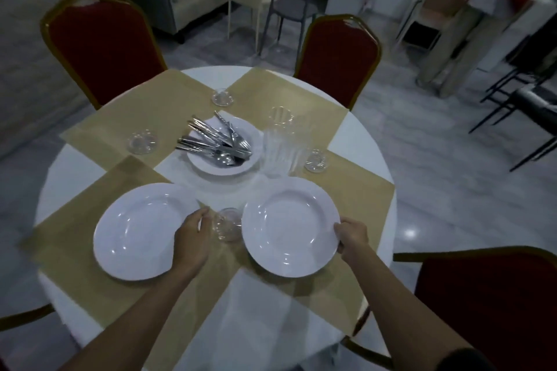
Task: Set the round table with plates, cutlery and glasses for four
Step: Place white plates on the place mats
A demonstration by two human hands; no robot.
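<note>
On the round white counter [75,165], a big white round plate [141,232] lies near the left edge. The left hand [191,238] curls on its rim. A small clear glass dish [228,224] sits between. The right hand [352,238] pinches a second white plate [289,226] near the right edge.

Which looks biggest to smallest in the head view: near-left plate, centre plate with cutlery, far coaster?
1. Near-left plate, though nearness to the camera inflates it.
2. Centre plate holding the cutlery.
3. Far coaster, clearly smallest.
</note>
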